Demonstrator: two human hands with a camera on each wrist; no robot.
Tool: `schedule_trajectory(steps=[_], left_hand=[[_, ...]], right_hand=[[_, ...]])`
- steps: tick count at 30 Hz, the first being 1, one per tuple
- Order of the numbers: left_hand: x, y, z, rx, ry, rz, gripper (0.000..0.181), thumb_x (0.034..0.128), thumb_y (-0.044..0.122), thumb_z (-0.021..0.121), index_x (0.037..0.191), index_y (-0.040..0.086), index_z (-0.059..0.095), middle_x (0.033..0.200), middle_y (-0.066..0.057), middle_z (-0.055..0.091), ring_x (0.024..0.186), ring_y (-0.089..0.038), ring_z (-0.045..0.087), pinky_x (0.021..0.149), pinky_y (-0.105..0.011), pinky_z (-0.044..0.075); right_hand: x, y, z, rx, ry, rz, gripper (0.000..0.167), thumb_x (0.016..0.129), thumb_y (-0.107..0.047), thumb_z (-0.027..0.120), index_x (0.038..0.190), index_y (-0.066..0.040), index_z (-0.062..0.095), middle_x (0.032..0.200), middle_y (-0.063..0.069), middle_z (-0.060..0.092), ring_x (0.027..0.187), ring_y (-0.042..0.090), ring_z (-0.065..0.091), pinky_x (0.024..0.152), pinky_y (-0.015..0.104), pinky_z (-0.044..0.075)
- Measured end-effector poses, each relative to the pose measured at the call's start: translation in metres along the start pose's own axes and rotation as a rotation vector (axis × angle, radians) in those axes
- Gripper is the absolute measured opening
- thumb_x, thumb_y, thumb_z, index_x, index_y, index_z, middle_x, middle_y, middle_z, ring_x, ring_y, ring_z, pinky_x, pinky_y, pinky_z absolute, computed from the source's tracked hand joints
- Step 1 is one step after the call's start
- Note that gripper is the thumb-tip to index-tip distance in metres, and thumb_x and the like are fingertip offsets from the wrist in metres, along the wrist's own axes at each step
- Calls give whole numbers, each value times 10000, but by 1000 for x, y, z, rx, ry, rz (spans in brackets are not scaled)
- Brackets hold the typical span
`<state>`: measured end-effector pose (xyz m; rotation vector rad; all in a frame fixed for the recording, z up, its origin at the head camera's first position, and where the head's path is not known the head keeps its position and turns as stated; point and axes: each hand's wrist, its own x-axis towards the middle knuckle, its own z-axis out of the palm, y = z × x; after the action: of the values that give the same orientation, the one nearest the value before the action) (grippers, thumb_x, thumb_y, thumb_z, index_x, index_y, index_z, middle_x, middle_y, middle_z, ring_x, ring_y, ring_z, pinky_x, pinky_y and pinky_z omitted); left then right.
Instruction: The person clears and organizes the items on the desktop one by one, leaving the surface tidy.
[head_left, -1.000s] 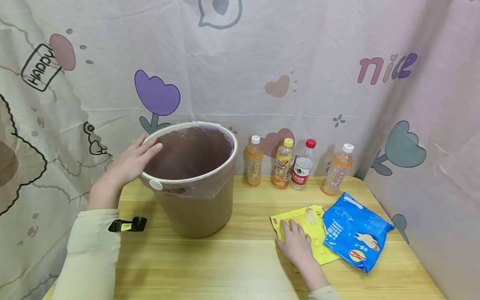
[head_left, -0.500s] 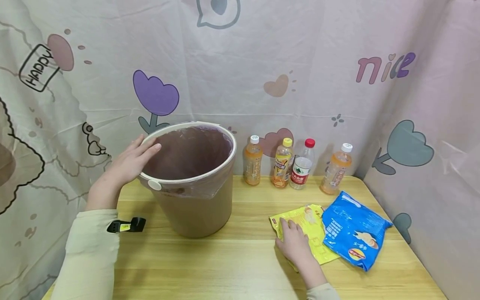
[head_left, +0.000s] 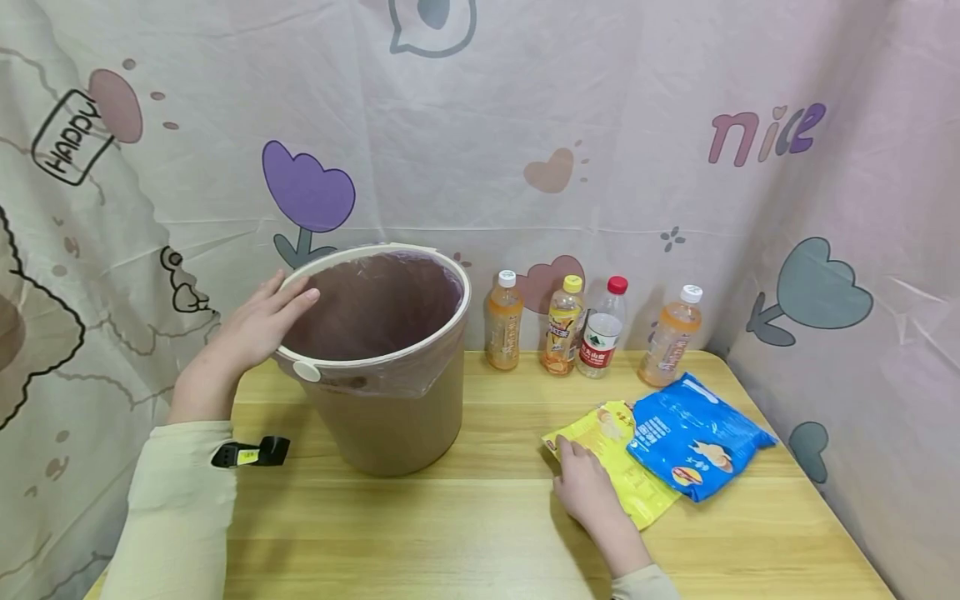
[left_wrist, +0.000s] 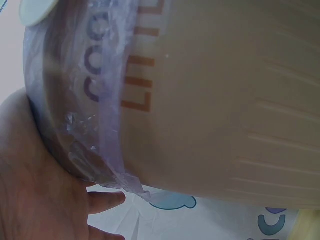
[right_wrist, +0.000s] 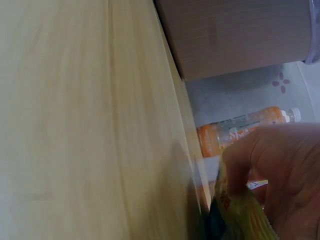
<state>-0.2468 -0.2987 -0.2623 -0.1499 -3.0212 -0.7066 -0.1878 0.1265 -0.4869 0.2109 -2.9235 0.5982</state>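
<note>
A brown trash bin with a pale rim and a clear plastic liner stands on the table. My left hand holds the rim at the left side; in the left wrist view some fingers extend straight past the outside of the lined wall. My right hand pinches the left edge of a flat yellow snack bag. In the right wrist view the yellow bag bunches under the thumb and fingers. A blue snack bag lies partly over the yellow one.
Along the back edge stand an orange-labelled bottle with a white cap, a yellow-capped bottle, a red-capped water bottle and another white-capped bottle. A printed curtain hangs behind the wooden table.
The yellow bag has turned a little under my right hand, and the blue bag has shifted left and farther back with it. My left hand stays on the bin's rim.
</note>
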Motion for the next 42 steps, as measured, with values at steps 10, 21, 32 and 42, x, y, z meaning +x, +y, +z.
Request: schedule_trajectory(steps=[10,21,32,42], left_hand=[[1,-2,-1,2,-4,0,706,999,626,170,1573,223,94,1628,-176,-125,1454,-545,-54,1060,-791,64],[-1,0,0,-13,1,3,703,1000,624,176,1573,225,99,1628,-177,-125,1448,-557,-37,1065,-786,65],[-1,0,2,-27,6,3,709,996,635,186,1573,230,109,1630,-174,-119,1448,-560,-27,1073,-779,62],[-1,0,1,-35,3,-4,701,994,638,182,1573,250,108,1633,-148,-131,1442,-572,-27,1058,-793,67]], right_hand=[[-3,-1,1,-53,10,-5,531,788,21,661,1307,36,551,1278,299,584,1181,501,549,950,635,470],[-4,-4,-2,-101,7,29,580,823,-27,659,1384,-63,516,1368,247,547,1232,531,503,907,708,445],[-6,-13,-16,-119,34,19,558,872,-12,604,1412,-117,506,1384,209,549,1227,502,522,886,699,465],[-9,-20,-27,-107,91,-23,552,879,6,610,1399,-155,524,1370,207,565,1190,472,563,780,654,527]])
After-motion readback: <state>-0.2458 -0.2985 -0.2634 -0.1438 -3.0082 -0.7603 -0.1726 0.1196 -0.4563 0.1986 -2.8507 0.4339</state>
